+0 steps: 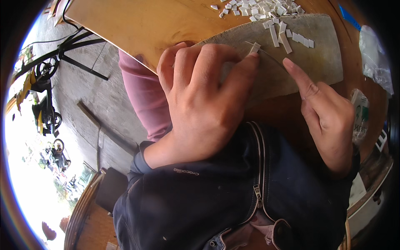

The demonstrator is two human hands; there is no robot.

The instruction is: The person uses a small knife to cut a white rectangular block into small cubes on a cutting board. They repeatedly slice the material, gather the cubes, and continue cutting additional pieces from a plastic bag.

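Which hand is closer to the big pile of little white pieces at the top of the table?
The left. The left hand lies just below the pile of white pieces, fingertips on the grey board. The right hand sits lower, off to the right.

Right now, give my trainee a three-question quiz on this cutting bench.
1. True or false: the left hand pinches a small white strip against the grey cutting board.
2. Multiple choice: where does the biggest pile of cut white pieces lie? A) on the wooden table beyond the board, B) on the person's lap, C) on the floor.
3. Fill in: the right hand presses its forefinger along a thin ____.

Key: 1 true; 2 A; 3 blade.
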